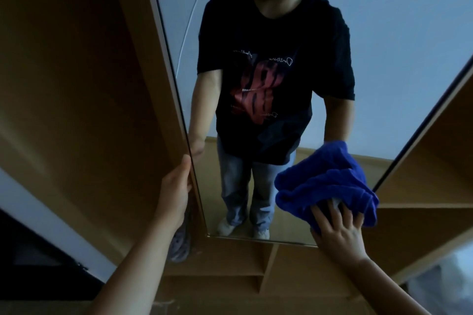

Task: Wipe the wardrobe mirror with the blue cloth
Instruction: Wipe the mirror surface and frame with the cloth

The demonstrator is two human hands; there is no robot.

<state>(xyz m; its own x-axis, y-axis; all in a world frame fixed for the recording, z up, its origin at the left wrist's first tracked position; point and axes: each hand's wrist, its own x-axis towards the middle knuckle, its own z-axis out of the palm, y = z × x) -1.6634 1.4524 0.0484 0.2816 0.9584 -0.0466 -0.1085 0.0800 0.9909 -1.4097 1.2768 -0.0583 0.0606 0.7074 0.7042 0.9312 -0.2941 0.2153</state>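
Note:
The wardrobe mirror (399,33) is a tall glass panel in front of me, reflecting a person in a black T-shirt and jeans. A bunched blue cloth (330,184) lies pressed against the glass near its lower right corner. My right hand (337,230) is spread on the cloth from below, fingers gripping it. My left hand (176,192) holds the mirror's left edge at about the same height, thumb on the wooden side.
The brown wooden wardrobe door (76,84) stands to the left of the glass. Wooden shelves (422,186) open on the right, and lower compartments (256,263) sit under the mirror. A grey patterned item (180,245) hangs by my left forearm.

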